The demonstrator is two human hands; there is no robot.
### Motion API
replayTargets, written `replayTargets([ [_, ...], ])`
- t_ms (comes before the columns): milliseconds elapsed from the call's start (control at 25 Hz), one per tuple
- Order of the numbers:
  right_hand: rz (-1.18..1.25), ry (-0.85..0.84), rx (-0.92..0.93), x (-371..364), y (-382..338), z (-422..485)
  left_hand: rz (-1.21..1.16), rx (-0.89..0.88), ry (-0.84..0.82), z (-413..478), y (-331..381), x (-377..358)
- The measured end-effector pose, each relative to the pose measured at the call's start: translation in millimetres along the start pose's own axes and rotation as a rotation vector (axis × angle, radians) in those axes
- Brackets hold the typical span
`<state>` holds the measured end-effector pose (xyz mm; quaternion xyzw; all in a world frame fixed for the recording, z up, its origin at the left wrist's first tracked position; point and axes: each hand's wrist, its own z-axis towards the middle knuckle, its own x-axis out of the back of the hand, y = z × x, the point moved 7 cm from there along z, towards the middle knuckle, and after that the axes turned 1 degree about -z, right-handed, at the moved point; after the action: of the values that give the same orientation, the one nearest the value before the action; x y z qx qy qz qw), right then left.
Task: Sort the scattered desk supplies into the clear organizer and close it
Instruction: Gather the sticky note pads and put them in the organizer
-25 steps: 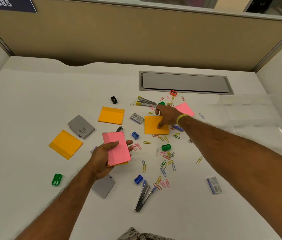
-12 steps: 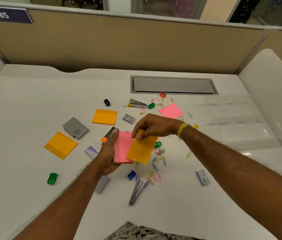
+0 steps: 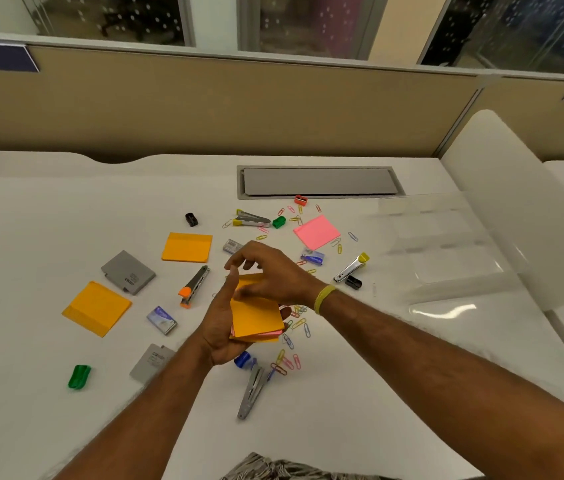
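Note:
My left hand (image 3: 220,327) holds a stack of sticky notes (image 3: 256,318), orange on top with pink beneath, above the desk's middle. My right hand (image 3: 273,271) hovers over the stack's far edge, fingers loosely curved and touching it. The clear organizer (image 3: 446,251) lies open at the right. Loose on the desk are two orange note pads (image 3: 187,247) (image 3: 97,308), a pink pad (image 3: 316,232), grey boxes (image 3: 128,271), staple boxes (image 3: 162,320), staplers (image 3: 193,285) (image 3: 252,393), sharpeners and several coloured paper clips (image 3: 287,358).
A grey cable hatch (image 3: 318,181) sits at the back of the white desk. Beige partition walls close the back and a white divider (image 3: 515,202) stands at the right. A green sharpener (image 3: 79,375) lies near the left front.
My right hand lifted an orange pad off the desk, carried it toward me and laid it on the pink pad in my left hand. The camera tilted up.

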<state>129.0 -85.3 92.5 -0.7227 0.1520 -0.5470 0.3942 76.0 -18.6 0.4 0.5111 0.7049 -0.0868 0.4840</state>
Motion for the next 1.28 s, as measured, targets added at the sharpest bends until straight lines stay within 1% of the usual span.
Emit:
replayTargets([
  [80,0.007,0.035,-0.043,5.9,11.5,-13.0,0.069,-0.015,0.051,2.5,-5.0,-3.7],
  [160,0.024,0.072,-0.143,10.5,31.1,-28.8,0.104,-0.026,0.091,4.3,-8.1,-10.4],
  [200,0.059,0.13,-0.203,13.9,42.1,-39.1,0.103,-0.028,0.11,6.1,-10.0,-15.0],
  [280,0.234,0.298,-0.35,19.6,66.5,-64.7,0.121,-0.049,0.159,12.3,-13.7,-25.0],
  [320,0.355,0.348,-0.435,17.6,77.8,-78.2,0.146,-0.067,0.195,15.9,-15.7,-28.3],
  [400,0.599,0.346,-0.56,4.9,93.9,-101.0,0.222,-0.085,0.286,22.4,-23.0,-35.2],
  [440,0.705,0.329,-0.585,-1.2,99.1,-109.6,0.302,-0.098,0.338,26.3,-27.3,-38.7],
  [520,0.837,0.303,-0.585,-7.7,103.6,-121.0,0.563,-0.193,0.465,33.3,-28.9,-43.5],
  [560,0.841,0.3,-0.577,-7.7,105.9,-126.0,0.674,-0.267,0.51,35.7,-27.9,-48.1],
  [640,0.791,0.286,-0.559,-4.1,110.5,-135.5,0.761,-0.354,0.547,40.6,-30.3,-58.0],
  [760,0.81,0.241,-0.562,1.0,117.8,-149.1,0.801,-0.381,0.568,47.9,-40.3,-68.3],
  [840,0.817,0.257,-0.568,8.3,123.9,-157.5,0.823,-0.412,0.567,53.3,-47.2,-78.5],
  [920,0.725,0.327,-0.554,25.1,132.7,-161.8,0.885,-0.442,0.567,61.3,-49.3,-90.1],
  [1000,0.627,0.38,-0.529,48.5,143.1,-164.7,0.897,-0.509,0.527,69.5,-46.0,-102.4],
  [1120,0.623,0.459,-0.505,91.1,168.6,-172.2,0.797,-0.598,0.439,80.9,-33.6,-114.8],
  [1200,0.636,0.556,-0.532,124.7,192.1,-178.8,0.772,-0.616,0.444,90.5,-22.7,-115.5],
  [1280,0.619,0.655,-0.571,159.8,218.2,-181.1,0.774,-0.593,0.447,104.0,-16.9,-118.4],
])
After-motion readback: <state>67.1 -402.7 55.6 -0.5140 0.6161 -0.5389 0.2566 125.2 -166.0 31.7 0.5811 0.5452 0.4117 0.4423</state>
